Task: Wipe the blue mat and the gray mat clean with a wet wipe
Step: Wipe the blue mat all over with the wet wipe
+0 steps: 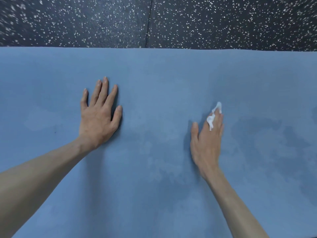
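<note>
No text, label, brand, number or sign can be read anywhere in view.

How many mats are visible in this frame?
1. Only the blue mat shows, filling most of the view on the speckled floor, with both hands on it. The gray mat is not in view; it may lie outside the frame.
</note>
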